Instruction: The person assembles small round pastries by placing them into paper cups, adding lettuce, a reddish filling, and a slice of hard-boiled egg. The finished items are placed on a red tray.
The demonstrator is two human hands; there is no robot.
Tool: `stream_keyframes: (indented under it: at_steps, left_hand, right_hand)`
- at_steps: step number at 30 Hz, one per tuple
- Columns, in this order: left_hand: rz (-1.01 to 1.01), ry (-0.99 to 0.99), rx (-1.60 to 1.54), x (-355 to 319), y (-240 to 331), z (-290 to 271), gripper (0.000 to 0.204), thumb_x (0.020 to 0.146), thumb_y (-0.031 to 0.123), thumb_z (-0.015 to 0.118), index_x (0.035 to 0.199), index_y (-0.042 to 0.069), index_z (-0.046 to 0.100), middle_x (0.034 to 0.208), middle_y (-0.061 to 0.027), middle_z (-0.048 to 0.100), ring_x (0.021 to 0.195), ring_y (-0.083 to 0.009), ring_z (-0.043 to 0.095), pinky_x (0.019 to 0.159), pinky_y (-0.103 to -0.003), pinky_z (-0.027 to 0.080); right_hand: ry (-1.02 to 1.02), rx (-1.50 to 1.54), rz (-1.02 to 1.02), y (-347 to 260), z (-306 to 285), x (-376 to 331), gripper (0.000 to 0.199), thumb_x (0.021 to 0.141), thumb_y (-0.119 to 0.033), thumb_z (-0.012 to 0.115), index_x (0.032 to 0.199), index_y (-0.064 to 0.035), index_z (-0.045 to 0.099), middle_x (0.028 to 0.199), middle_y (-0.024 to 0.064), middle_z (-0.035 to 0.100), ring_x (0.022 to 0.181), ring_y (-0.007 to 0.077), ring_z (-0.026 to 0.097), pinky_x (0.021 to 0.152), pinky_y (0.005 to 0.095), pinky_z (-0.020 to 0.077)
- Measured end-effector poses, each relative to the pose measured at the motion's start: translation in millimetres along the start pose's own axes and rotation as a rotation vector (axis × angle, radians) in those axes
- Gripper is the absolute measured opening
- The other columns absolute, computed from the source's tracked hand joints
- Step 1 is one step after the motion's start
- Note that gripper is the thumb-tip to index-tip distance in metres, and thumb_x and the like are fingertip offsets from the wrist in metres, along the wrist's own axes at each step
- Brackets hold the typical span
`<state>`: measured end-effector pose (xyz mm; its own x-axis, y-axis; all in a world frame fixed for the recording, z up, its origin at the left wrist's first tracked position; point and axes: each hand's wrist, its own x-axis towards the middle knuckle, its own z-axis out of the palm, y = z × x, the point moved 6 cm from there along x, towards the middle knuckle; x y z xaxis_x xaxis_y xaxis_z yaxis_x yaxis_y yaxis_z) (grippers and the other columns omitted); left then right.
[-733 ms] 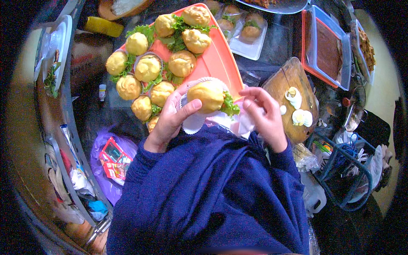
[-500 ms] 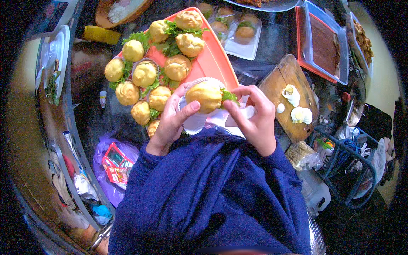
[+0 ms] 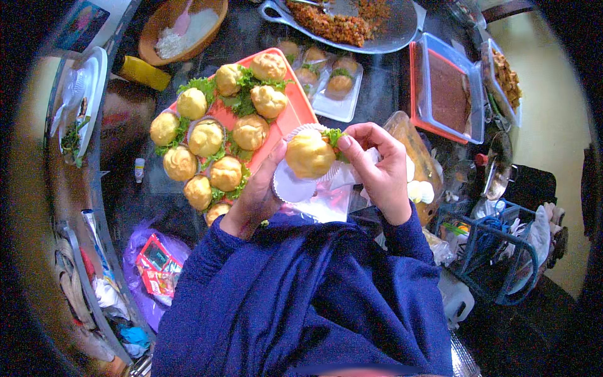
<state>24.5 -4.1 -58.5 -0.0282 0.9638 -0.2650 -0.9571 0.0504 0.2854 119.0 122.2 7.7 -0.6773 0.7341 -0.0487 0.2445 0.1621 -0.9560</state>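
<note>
A round, golden, bumpy-crusted bun [image 3: 309,152] sat in a white pleated paper cup [image 3: 295,183], held over the near edge of the orange plastic tray [image 3: 295,108]. The left hand [image 3: 259,191] cradled the cup from beneath, fingers curled around its fluted wall. The right hand [image 3: 375,168] pinched frilly green lettuce [image 3: 333,136] at the bun's side, thumb and fingertips closed together on the leaf. More glossy buns [image 3: 206,138] rested on lettuce across the tray.
</note>
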Motion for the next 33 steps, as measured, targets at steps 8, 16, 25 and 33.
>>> stream_keyframes:
  at_steps: [8, 16, 25, 33]
  left_hand:
    - [0.076, -0.118, -0.02, 26.1, 14.2, 14.3, 0.054, 0.101, 0.045, 0.04, 0.137, 0.004, 0.042, 0.131, -0.0127, 0.056, 0.116, -0.024, 0.058, 0.096, -0.042, 0.05]
    - [0.111, 0.045, 0.111, 31.4, 11.4, 12.5, 0.047, 0.1, 0.043, 0.043, 0.131, 0.008, 0.048, 0.122, -0.0076, 0.061, 0.108, -0.0185, 0.062, 0.089, -0.037, 0.053]
    - [0.062, 0.047, 0.239, 28.5, 17.8, 11.5, 0.041, 0.1, 0.036, 0.045, 0.129, 0.008, 0.049, 0.12, -0.0069, 0.06, 0.108, -0.0172, 0.061, 0.089, -0.035, 0.053]
    - [0.079, 0.137, 0.289, 32.1, 16.0, 9.1, 0.039, 0.1, 0.034, 0.045, 0.129, 0.007, 0.049, 0.12, -0.0076, 0.06, 0.108, -0.0169, 0.061, 0.088, -0.034, 0.054]
  right_hand:
    - [-0.138, -0.217, -0.188, -38.5, -9.4, 22.4, 0.017, 0.089, -0.014, 0.068, 0.096, 0.0019, 0.067, 0.083, 0.0005, 0.066, 0.072, 0.0048, 0.055, 0.064, 0.0207, 0.0435]
    - [-0.174, -0.374, -0.234, -48.9, -13.5, 26.8, 0.016, 0.083, -0.01, 0.071, 0.094, 0.0006, 0.068, 0.085, 0.0014, 0.067, 0.078, 0.0076, 0.055, 0.071, 0.0238, 0.0425]
    - [-0.215, -0.296, -0.272, -20.2, -7.3, 32.5, 0.017, 0.081, -0.011, 0.072, 0.093, -0.0004, 0.066, 0.085, 0.0039, 0.067, 0.077, 0.0081, 0.057, 0.07, 0.0248, 0.0435]
    - [-0.249, -0.315, -0.227, -8.4, -4.6, 45.1, 0.023, 0.08, -0.016, 0.073, 0.095, 0.0014, 0.067, 0.082, 0.0057, 0.068, 0.075, 0.0101, 0.059, 0.071, 0.0262, 0.0467]
